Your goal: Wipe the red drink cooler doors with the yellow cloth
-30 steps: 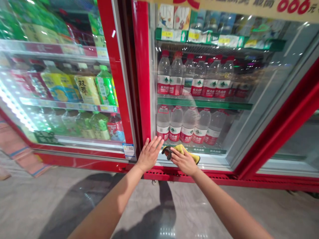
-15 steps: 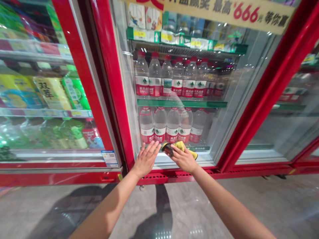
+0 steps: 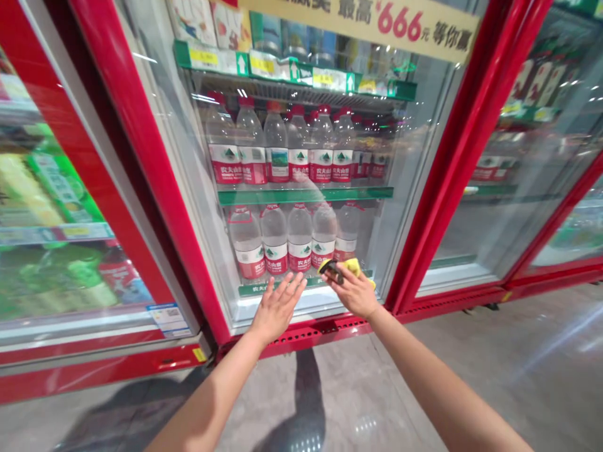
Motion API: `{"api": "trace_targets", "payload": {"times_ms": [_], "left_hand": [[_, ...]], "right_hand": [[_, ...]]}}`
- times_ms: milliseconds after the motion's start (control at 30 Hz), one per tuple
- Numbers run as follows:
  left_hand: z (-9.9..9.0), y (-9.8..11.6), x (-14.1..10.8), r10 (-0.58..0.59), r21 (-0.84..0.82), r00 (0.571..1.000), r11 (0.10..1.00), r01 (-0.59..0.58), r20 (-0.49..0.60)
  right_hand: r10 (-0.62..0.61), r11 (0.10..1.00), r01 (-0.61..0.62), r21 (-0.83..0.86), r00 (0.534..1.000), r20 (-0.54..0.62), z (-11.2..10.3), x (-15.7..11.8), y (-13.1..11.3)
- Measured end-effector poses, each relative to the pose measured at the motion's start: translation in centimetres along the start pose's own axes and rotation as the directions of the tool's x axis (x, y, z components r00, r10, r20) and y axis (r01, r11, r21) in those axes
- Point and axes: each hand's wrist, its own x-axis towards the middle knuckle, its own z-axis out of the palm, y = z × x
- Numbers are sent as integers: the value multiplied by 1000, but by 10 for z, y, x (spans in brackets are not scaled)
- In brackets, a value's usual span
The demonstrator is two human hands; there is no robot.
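Observation:
At the lower part of a glass fridge door [image 3: 377, 216], my right hand [image 3: 357, 295] holds a folded yellow cloth [image 3: 351, 266] with a dark edge against the pane. Part of the cloth is hidden under the fingers. To its left, my left hand [image 3: 275, 307] is open, fingers stretched out, at the glass near the bottom; whether it touches the pane I cannot tell. Behind the glass, just above the hands, stands a row of red-labelled water bottles [image 3: 299, 242]. Another row of red-capped bottles [image 3: 322, 147] fills the shelf above.
A red door frame [image 3: 146, 150] edges the pane on the left, and another red frame [image 3: 452, 163] on the right. Further fridges with drinks flank it. A yellow banner [image 3: 348, 22] crosses the glass at the top. Below lies the grey tiled floor [image 3: 367, 389].
The view has shifted right and tilted, so the fridge appears further left. My right hand and the cloth have moved right along the glass; my left hand stays open and has moved right too.

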Motion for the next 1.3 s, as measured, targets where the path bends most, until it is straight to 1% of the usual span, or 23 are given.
{"api": "trace_targets", "payload": {"times_ms": [33,100,167,200,267,333,367,400,467,533,600,667,700,733,800,933,967,1000,1100,1133,1167,1233,1300], "left_hand": [[1,3,3,1,-5,1000,1000,-1,-2],[3,9,9,-16,-21,1000,1000,16,-12],[3,13,13,-39,-40,999,998,38,-28],[4,15,15,-46,-49,998,998,44,-37],[6,17,19,-40,-60,998,997,37,-48],[8,19,22,-20,-65,999,998,16,-50],[9,20,24,-6,-68,999,998,3,-49],[10,21,25,11,-72,999,997,-14,-46],[11,24,28,54,-82,998,995,-57,-37],[11,27,28,97,-94,995,991,-99,-21],[10,29,28,117,-106,993,987,-117,-10],[9,29,27,118,-121,993,986,-118,-12],[9,29,28,116,-130,993,985,-116,-15],[9,29,29,114,-139,993,984,-115,-19],[9,30,33,107,-150,994,983,-110,-26],[10,32,41,95,-141,995,985,-99,-31],[10,32,42,96,-136,995,986,-100,-32],[11,33,43,99,-132,995,986,-102,-33],[15,33,42,104,-126,994,986,-108,-36],[16,34,42,102,-125,994,986,-106,-36],[16,34,42,101,-125,994,987,-105,-37],[16,34,43,98,-124,994,987,-102,-38],[15,34,45,101,-121,994,987,-105,-40]], "right_hand": [[125,992,-126,-13,991,-36,-2,-1,7],[344,938,-347,-12,932,-112,0,-10,12],[439,897,-442,11,886,-146,7,-24,5],[442,896,-444,17,886,-141,11,-29,0],[391,920,-391,10,916,-87,16,-32,-8],[320,947,-320,-6,947,-3,14,-23,-5],[306,952,-306,-11,951,31,11,-17,0],[319,948,-319,-15,946,49,8,-11,8],[410,912,-410,-12,911,32,3,-4,21],[536,844,-536,18,843,-33,6,-8,24],[654,756,-650,75,747,-118,18,-19,14],[728,684,-715,142,656,-201,32,-27,0],[746,662,-729,171,622,-238,37,-27,-4],[756,649,-736,192,597,-268,40,-25,-5],[774,624,-751,216,557,-301,40,-14,3],[841,533,-803,265,467,-274,29,2,32],[865,494,-817,297,427,-265,29,1,33],[891,444,-832,334,369,-265,31,-2,32],[944,270,-861,432,149,-294,50,-12,16],[947,229,-864,448,91,-307,57,-13,11],[946,201,-867,455,52,-319,62,-11,10],[942,170,-871,461,6,-336,68,-1,16],[938,155,-871,465,-18,-347,64,14,32]]}}
